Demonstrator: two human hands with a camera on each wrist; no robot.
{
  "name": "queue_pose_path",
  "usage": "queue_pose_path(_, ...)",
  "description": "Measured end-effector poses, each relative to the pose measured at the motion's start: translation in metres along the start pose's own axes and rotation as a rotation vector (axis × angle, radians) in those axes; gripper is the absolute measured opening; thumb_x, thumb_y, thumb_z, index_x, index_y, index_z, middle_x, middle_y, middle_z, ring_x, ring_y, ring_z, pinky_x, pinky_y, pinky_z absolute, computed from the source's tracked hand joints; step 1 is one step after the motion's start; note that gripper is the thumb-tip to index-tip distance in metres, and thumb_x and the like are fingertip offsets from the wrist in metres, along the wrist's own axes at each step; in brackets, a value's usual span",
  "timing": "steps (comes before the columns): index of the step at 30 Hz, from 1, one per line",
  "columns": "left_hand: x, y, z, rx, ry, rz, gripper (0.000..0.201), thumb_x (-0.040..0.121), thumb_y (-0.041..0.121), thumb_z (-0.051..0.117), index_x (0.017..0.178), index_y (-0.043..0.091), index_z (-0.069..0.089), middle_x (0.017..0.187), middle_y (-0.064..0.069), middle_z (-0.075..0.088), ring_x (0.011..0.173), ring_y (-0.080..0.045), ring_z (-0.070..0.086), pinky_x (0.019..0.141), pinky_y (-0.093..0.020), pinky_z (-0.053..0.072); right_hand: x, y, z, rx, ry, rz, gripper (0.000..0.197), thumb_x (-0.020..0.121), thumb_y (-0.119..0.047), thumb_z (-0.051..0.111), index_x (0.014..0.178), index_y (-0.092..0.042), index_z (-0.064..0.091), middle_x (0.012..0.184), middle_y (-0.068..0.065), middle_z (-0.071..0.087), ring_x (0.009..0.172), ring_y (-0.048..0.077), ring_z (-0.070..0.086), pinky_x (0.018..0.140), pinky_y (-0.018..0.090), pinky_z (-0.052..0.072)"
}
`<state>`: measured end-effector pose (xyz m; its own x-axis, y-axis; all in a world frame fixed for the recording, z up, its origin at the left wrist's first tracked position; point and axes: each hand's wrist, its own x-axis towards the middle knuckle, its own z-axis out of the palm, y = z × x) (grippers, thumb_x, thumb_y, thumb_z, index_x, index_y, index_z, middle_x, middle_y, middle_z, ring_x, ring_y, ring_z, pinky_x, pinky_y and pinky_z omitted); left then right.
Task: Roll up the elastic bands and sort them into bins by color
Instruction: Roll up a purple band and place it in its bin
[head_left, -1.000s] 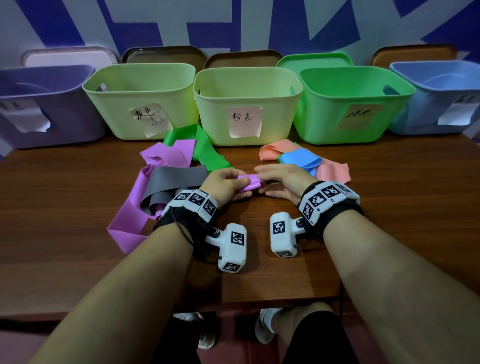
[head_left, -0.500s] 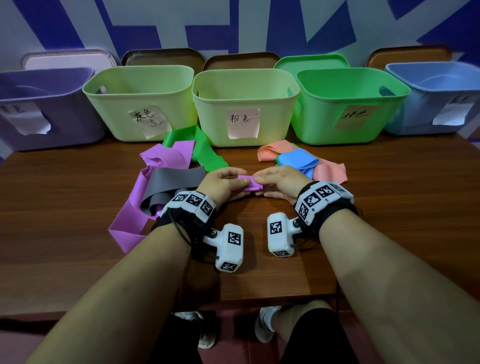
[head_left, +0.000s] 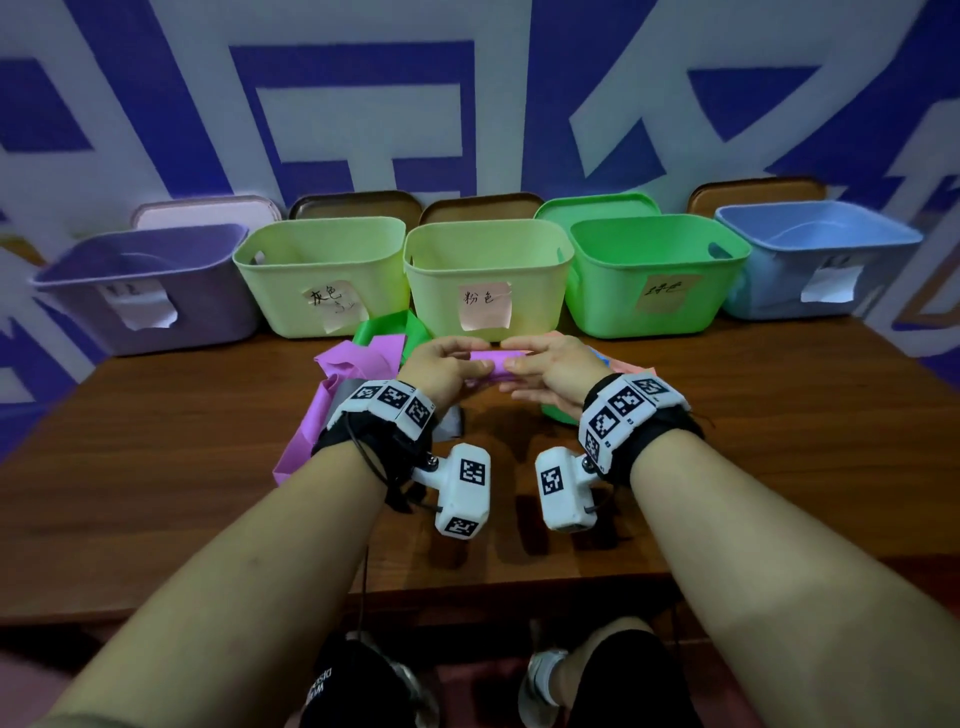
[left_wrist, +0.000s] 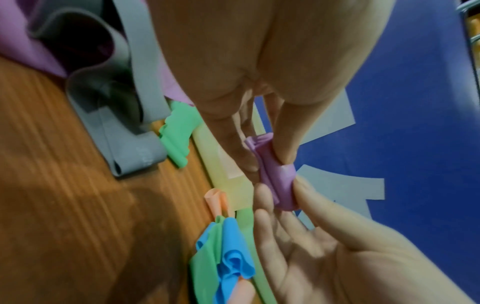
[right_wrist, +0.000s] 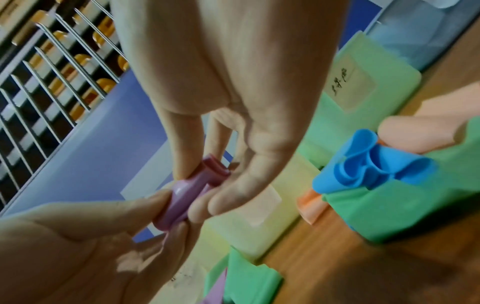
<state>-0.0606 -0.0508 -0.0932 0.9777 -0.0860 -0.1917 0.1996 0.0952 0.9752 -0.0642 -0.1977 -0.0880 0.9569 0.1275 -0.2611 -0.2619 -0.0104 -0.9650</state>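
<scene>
A purple band rolled into a short tube (head_left: 496, 361) is held above the table in front of the middle yellow-green bin (head_left: 488, 244). My left hand (head_left: 447, 364) pinches its left end between thumb and fingers (left_wrist: 285, 152). My right hand (head_left: 545, 364) pinches the other end (right_wrist: 200, 185). The roll (left_wrist: 275, 174) (right_wrist: 187, 195) looks tight, with layered edges at one end. Loose bands lie on the wooden table: purple (head_left: 363, 358), grey (left_wrist: 124, 123) and green (head_left: 384, 325) on the left, blue (right_wrist: 369, 166), salmon (right_wrist: 415, 131) and green (right_wrist: 389, 209) on the right.
Several labelled bins line the back of the table (head_left: 156, 467): purple (head_left: 156, 270), yellow-green (head_left: 322, 249), green (head_left: 660, 244) and blue (head_left: 815, 228), with lids leaning behind them. The wall stands right behind the bins.
Both hands have lifted the purple roll off the table and carried it forward toward the bins. The head view has tilted up.
</scene>
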Motion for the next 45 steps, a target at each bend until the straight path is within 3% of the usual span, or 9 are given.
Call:
queue_pose_path(6,-0.052,0.039,0.0,0.064,0.023,0.11,0.028,0.082,-0.018,0.055,0.079,0.01,0.058,0.078,-0.009,0.059,0.053,-0.012,0.058,0.052,-0.016,0.049,-0.047,-0.031,0.015,0.042,0.019,-0.12,0.038,0.086,0.013,0.056,0.122,0.0,0.059,0.093,0.016,0.065,0.059,0.013,0.066,0.061,0.017,0.054)
queue_pose_path(10,-0.089,0.064,-0.003,0.031,0.018,0.184,0.024,0.085,-0.011,0.058,0.087,0.013,0.057,0.084,-0.01,0.06,0.065,-0.019,0.058,0.052,-0.015,0.049,-0.08,-0.051,0.028,0.022,0.016,-0.232,0.037,0.084,0.015,0.057,0.116,-0.002,0.062,0.108,0.021,0.061,0.067,0.021,0.064,0.064,0.019,0.055)
queue_pose_path(14,-0.126,0.083,-0.011,-0.038,0.004,0.223,0.015,0.087,-0.004,0.059,0.091,0.01,0.059,0.083,-0.014,0.062,0.059,-0.015,0.065,0.056,-0.015,0.051,-0.11,-0.072,0.041,0.012,0.013,-0.339,0.043,0.084,0.016,0.057,0.124,0.001,0.054,0.101,0.017,0.061,0.071,0.022,0.063,0.065,0.019,0.056)
queue_pose_path(20,-0.173,0.103,-0.017,-0.017,0.002,0.259,0.019,0.088,-0.009,0.056,0.091,0.01,0.057,0.085,-0.014,0.063,0.063,-0.015,0.066,0.061,-0.016,0.054,-0.142,-0.088,0.055,-0.04,0.001,-0.459,0.036,0.077,0.019,0.061,0.088,-0.016,0.063,0.09,0.008,0.064,0.086,0.025,0.064,0.08,0.03,0.055)
queue_pose_path(23,-0.191,0.108,-0.018,0.027,0.014,0.295,0.018,0.089,-0.007,0.056,0.094,0.01,0.056,0.087,-0.014,0.063,0.072,-0.018,0.064,0.064,-0.018,0.053,-0.154,-0.09,0.06,-0.043,-0.025,-0.491,0.038,0.078,0.016,0.063,0.098,-0.016,0.065,0.095,0.01,0.066,0.089,0.024,0.065,0.076,0.026,0.053)
queue_pose_path(26,-0.204,0.112,-0.016,0.05,0.017,0.316,0.025,0.091,-0.001,0.056,0.115,0.005,0.056,0.097,-0.014,0.063,0.085,-0.022,0.062,0.076,-0.023,0.052,-0.164,-0.094,0.062,0.03,-0.027,-0.512,0.04,0.081,0.012,0.063,0.114,-0.009,0.059,0.097,0.011,0.067,0.088,0.023,0.066,0.08,0.028,0.054)
queue_pose_path(36,-0.197,0.126,-0.004,-0.036,0.041,0.39,0.026,0.088,-0.007,0.056,0.106,0.011,0.061,0.091,-0.008,0.064,0.086,-0.02,0.061,0.085,-0.024,0.051,-0.165,-0.105,0.054,0.109,-0.028,-0.552,0.043,0.087,0.001,0.063,0.128,-0.006,0.056,0.105,0.011,0.067,0.083,0.016,0.068,0.073,0.022,0.053)
queue_pose_path(40,-0.168,0.115,-0.004,-0.052,0.047,0.361,0.033,0.088,-0.007,0.057,0.119,0.004,0.058,0.094,-0.009,0.065,0.084,-0.017,0.062,0.079,-0.02,0.051,-0.141,-0.099,0.053,0.098,0.06,-0.545,0.038,0.088,-0.004,0.063,0.126,-0.005,0.059,0.104,0.012,0.069,0.084,0.016,0.069,0.076,0.023,0.056)
queue_pose_path(45,-0.118,0.101,-0.015,-0.151,0.023,0.281,0.011,0.09,0.002,0.059,0.1,0.007,0.061,0.084,-0.009,0.063,0.074,-0.015,0.062,0.071,-0.017,0.053,-0.093,-0.088,0.055,0.162,0.088,-0.506,0.035,0.088,0.0,0.062,0.123,0.002,0.059,0.093,0.012,0.069,0.077,0.013,0.069,0.073,0.021,0.054)
